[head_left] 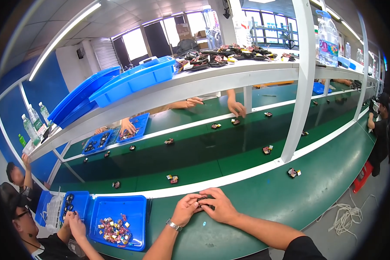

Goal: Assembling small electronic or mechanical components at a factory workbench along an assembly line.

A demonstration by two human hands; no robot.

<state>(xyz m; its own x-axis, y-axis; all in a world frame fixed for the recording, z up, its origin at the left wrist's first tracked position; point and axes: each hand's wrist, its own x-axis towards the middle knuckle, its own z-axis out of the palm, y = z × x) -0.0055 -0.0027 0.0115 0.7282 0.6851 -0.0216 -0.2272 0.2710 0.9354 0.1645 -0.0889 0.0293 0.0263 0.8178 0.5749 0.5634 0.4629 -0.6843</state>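
Both hands meet at the near edge of the green desk [264, 203], just short of the white strip beside the conveyor belt [195, 151]. The left hand [185, 209] and the right hand [219, 205] have their fingers curled narrow around a small dark part [203, 200], pinched between them and mostly hidden. The work on this piece looks to be in the middle: it is in hand, not yet set on the belt. The blue tray [136, 208] to the left holds many small coloured parts, so plenty seems left. Finished-looking pieces [172, 178] lie scattered on the belt.
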